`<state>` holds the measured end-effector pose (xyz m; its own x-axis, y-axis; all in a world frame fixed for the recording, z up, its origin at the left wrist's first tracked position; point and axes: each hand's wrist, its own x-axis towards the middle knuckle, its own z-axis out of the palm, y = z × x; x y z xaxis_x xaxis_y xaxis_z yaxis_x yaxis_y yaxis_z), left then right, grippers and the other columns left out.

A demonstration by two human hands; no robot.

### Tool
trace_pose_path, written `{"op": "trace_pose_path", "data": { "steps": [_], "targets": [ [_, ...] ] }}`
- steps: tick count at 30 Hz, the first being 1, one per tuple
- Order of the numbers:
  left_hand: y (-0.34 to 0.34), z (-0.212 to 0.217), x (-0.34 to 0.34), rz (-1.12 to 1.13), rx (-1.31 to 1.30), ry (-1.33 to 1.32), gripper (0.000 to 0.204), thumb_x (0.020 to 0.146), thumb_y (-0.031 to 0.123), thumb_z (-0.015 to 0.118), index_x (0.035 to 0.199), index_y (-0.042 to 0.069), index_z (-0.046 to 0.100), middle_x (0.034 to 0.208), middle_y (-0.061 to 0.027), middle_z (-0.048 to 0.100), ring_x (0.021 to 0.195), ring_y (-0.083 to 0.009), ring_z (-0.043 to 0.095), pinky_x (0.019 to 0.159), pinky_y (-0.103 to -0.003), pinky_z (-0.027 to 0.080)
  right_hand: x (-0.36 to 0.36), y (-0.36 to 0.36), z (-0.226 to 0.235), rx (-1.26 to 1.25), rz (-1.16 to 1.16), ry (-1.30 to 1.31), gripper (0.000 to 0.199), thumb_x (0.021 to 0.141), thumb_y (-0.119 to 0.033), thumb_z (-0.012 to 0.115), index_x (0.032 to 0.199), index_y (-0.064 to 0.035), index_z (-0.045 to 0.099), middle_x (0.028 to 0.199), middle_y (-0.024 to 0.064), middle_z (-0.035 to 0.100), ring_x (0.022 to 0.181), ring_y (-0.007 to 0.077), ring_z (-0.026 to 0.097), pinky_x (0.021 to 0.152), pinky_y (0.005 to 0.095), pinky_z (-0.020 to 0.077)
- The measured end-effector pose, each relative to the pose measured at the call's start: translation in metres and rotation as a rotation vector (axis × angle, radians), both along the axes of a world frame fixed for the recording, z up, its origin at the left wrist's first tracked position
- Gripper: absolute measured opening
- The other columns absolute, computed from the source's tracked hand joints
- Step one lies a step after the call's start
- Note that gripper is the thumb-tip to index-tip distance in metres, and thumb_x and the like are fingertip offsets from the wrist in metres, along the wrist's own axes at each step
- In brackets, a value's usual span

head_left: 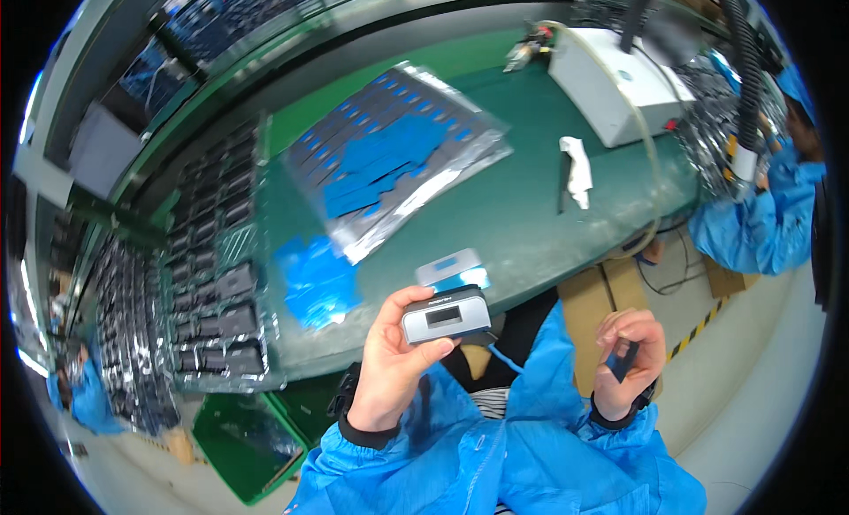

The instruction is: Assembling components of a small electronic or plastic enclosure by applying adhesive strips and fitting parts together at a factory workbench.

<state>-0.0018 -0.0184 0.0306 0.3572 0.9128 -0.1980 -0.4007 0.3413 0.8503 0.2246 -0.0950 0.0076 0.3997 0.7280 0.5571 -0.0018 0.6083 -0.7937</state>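
My left hand (400,342) grips a small box-shaped device (447,315), silver-faced with black sides and a dark rectangular window. Its thumb presses the lower edge, and the fingers wrap round the far side. Out to the right, off the table's front edge, my right hand (632,356) pinches a small dark rectangular piece (622,359). Just beyond the device, a flat silver plate (449,265) with a window and a shiny bluish lower part lies at the table edge. A heap of crumpled blue film (317,280) rests left of it.
Clear plastic sheets carry dark flat pieces and blue film strips (389,152) on the green table (522,196). Trays of black devices (221,325) stand left, above a green bin (234,440). Farther right are a white tissue (577,170), a white box machine (610,86) and a person (752,219).
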Motion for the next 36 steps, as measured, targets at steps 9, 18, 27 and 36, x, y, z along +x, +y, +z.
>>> {"op": "trace_pose_path", "data": {
  "steps": [9,18,27,36],
  "targets": [
    [-0.006,-0.017,-0.034,0.072,0.019,0.037,0.056,0.073,-0.003,0.069,0.121,0.006,0.04,0.111,-0.0106,0.057,0.103,-0.0205,0.057,0.086,-0.034,0.049,-0.026,0.023,0.001,-0.092,0.106,-0.048,0.034,0.069,-0.008,0.072,0.095,0.0001,0.051,0.089,0.012,0.052,0.077,0.0193,0.054,0.06,0.0271,0.0473],
    [-0.005,-0.021,-0.035,0.056,-0.011,0.036,0.055,0.073,-0.003,0.069,0.119,0.005,0.04,0.11,-0.0112,0.057,0.101,-0.0191,0.057,0.086,-0.033,0.049,-0.028,0.023,0.004,-0.142,0.117,-0.055,0.035,0.07,-0.004,0.072,0.097,0.0008,0.051,0.091,0.013,0.052,0.072,0.0172,0.056,0.059,0.0257,0.0486],
    [-0.004,-0.022,-0.034,0.029,-0.001,0.054,0.054,0.074,-0.003,0.068,0.119,0.006,0.04,0.11,-0.0106,0.057,0.102,-0.0187,0.056,0.087,-0.034,0.048,-0.028,0.023,0.004,-0.148,0.113,-0.044,0.035,0.069,0.0,0.071,0.099,0.0015,0.052,0.093,0.0139,0.053,0.072,0.0168,0.056,0.063,0.0258,0.0482],
    [-0.002,-0.027,-0.034,0.016,0.016,0.081,0.053,0.075,-0.004,0.067,0.119,0.007,0.04,0.112,-0.0107,0.056,0.103,-0.0191,0.056,0.088,-0.034,0.048,-0.023,0.023,0.003,-0.218,0.094,-0.106,0.035,0.066,0.004,0.07,0.097,0.0004,0.054,0.094,0.0125,0.053,0.072,0.0164,0.055,0.065,0.0265,0.0469]
  ]
}}
